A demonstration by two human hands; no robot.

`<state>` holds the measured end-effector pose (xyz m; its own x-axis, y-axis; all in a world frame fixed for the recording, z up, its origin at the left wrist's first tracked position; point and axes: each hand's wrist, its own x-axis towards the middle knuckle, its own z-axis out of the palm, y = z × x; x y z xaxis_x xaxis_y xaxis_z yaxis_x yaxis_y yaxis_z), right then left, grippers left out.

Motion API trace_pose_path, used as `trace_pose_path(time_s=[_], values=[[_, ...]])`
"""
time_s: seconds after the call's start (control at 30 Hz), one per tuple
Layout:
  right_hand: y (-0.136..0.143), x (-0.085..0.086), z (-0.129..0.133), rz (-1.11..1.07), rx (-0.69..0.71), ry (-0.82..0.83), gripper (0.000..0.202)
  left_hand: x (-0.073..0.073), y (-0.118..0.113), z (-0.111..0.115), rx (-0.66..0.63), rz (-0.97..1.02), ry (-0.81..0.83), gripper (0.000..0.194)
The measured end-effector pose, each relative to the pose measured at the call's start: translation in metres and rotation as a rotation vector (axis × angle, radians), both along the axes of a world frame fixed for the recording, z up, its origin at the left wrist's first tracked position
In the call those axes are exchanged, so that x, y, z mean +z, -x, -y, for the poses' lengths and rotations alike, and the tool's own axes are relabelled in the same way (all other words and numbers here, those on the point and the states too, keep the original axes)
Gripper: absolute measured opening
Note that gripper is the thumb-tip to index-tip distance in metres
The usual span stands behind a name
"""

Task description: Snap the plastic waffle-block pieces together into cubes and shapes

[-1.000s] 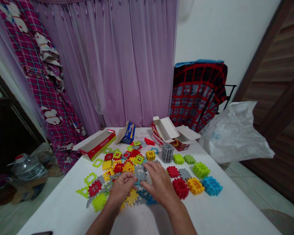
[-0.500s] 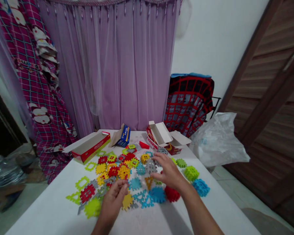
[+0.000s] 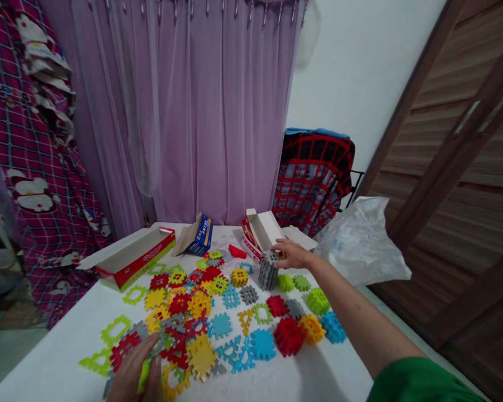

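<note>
At the left, we pinch a lime piece (image 3: pixel 143 377) in our left hand (image 3: pixel 131 373), a yellow piece (image 3: pixel 202 356) lying right of that grip. Our right hand (image 3: pixel 294 254) touches the grey stack's (image 3: pixel 267 276) top, seemingly adjusting it, pinch unclear; drawing away calls for steadiness.

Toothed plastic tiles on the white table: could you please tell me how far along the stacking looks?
It looks partly done: a tall grey stack, a red stack, an orange stack and a blue stack already stand. The right hand is at the grey stack's top; the left hand holds a lime-green tile. Many mixed tiles still lie loose, including a light-blue square tile.
</note>
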<state>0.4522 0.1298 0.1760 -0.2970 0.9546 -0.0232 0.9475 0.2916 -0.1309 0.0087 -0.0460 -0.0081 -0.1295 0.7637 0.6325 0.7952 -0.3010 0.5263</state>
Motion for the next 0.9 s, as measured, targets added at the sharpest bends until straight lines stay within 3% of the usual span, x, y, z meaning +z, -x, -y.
trace_pose_path(time_s=[0.23,0.73,0.9], values=[[-0.002,-0.007,-0.007,0.038,0.029,0.047,0.064,-0.007,0.003,0.001,0.018,-0.074,-0.034,0.033],[-0.006,-0.018,-0.017,0.011,0.068,0.076,0.071,0.007,-0.006,0.003,0.062,-0.247,-0.176,0.030],[-0.013,-0.007,-0.012,-0.091,0.102,0.001,0.073,0.004,-0.004,0.001,0.070,-0.262,-0.164,0.030]])
